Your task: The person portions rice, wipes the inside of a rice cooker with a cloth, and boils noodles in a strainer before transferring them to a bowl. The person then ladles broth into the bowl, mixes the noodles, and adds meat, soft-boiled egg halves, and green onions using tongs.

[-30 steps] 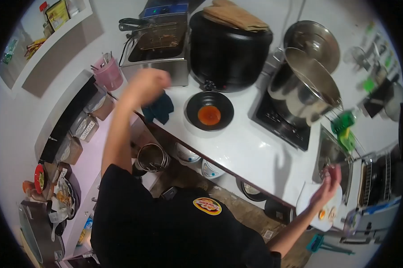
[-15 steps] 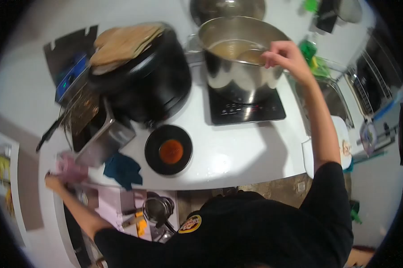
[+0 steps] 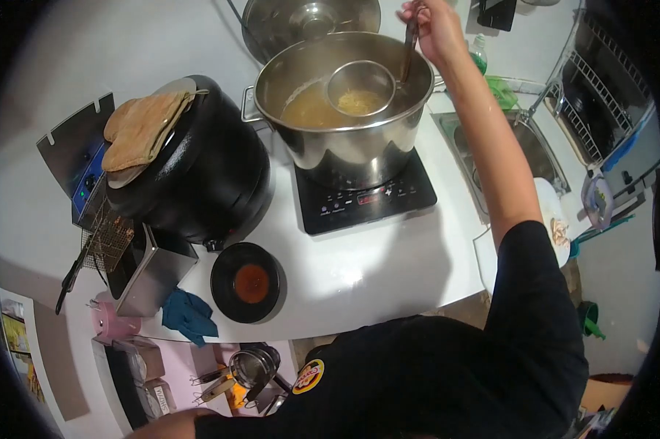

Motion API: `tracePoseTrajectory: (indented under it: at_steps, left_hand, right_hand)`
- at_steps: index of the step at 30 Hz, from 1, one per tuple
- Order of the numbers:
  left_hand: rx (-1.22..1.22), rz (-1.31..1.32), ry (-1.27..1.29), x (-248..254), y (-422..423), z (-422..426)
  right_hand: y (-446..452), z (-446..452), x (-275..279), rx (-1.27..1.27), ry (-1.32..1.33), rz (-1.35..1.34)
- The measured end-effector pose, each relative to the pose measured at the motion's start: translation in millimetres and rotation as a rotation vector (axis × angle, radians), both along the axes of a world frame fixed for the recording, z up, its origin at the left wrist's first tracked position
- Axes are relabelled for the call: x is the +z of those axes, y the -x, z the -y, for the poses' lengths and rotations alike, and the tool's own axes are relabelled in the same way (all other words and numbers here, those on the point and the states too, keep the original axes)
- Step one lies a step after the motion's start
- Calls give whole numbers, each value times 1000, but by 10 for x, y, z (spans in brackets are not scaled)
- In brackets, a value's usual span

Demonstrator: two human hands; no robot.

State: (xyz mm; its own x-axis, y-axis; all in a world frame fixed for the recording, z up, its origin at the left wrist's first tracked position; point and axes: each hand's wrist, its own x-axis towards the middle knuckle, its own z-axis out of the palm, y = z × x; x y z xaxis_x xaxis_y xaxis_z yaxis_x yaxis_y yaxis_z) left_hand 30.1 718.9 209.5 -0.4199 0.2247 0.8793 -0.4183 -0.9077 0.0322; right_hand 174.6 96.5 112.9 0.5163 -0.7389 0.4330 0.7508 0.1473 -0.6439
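My right hand is closed around the dark handle of a round strainer. Pale noodles lie in the strainer, which is inside the mouth of a large steel pot of cloudy liquid. The pot stands on a black induction cooker with a lit red display. To the left, a black bowl holds reddish-brown liquid on the white counter. Only my left forearm shows at the bottom left edge; my left hand is out of view.
A black soup warmer with tan mitts on top stands left of the pot. Beside it are a steel fryer, a blue cloth and a pink cup. A sink lies to the right.
The view has swung right toward the pot. My right hand, earlier near the plate, now holds the strainer with noodles up in the pot. My left hand has left the view.
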Motion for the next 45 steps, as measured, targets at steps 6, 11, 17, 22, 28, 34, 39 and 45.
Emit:
tracePoseTrajectory:
  at_steps: [6,11,17,22,28,34,39,45]
  left_hand:
    - [-934,-859,-475,-394,-989,2360]
    - [-874,-1141,-1210,-1020,-1965,4116]
    - [-165,-1165,-1734,-1394,-2275,4868]
    - [-289,-945,-1798,-1375,-2152,4874]
    - [-154,-1037,-1573,-1234,-2205,4796]
    - [-70,-1044,-1598,-1257,-2290,4836]
    - [-65,-1023,-1670,-1182,-2065,4743]
    - [-336,-1145,-1405,-128,-1750,4139]
  right_hand:
    - [161,-75,-102,139,199,-77]
    - [218,-147,-123,-53,157,-95]
    - [314,-121,-181,-88,94,-47]
    - [390,-64,-237,-63,47,-16]
    - [431,-134,-242,-58,48,-27]
    - [460,-154,-243,-21,37,-18]
    - [546,-181,-213,-7,47,31]
    - [996,-420,168,50,137,275]
